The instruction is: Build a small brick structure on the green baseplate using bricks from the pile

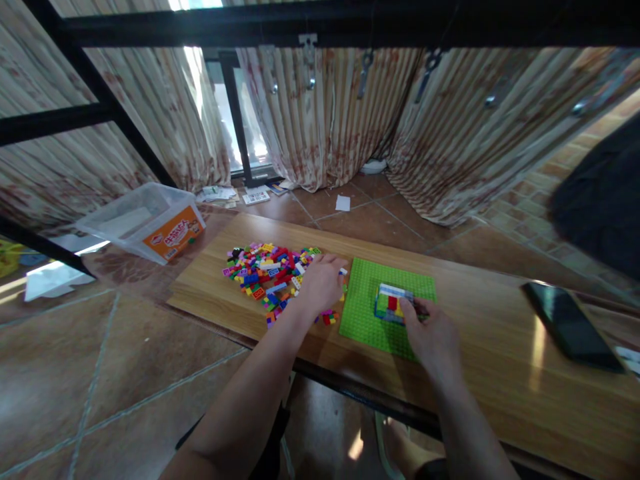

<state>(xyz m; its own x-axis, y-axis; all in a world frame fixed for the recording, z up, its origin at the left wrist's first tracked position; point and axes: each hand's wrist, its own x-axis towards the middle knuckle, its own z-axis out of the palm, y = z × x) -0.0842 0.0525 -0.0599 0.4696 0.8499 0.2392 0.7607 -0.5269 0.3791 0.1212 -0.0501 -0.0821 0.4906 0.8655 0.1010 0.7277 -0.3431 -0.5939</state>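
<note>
A pile of loose, many-coloured building bricks lies on the wooden table. My left hand rests over the right edge of this pile, its fingers loosely bent and apart among the bricks; the fingertips are partly hidden. To the right is a green studded baseplate. On it stands a small block built of bricks, with white, red, yellow, green and blue pieces. My right hand grips the right side of this block, thumb at the near side and fingers behind.
A black phone lies on the right part of the wooden table. Left of the table stands a clear plastic bin with an orange label. Black metal bars cross above. Papers lie on the tiled floor by the curtains.
</note>
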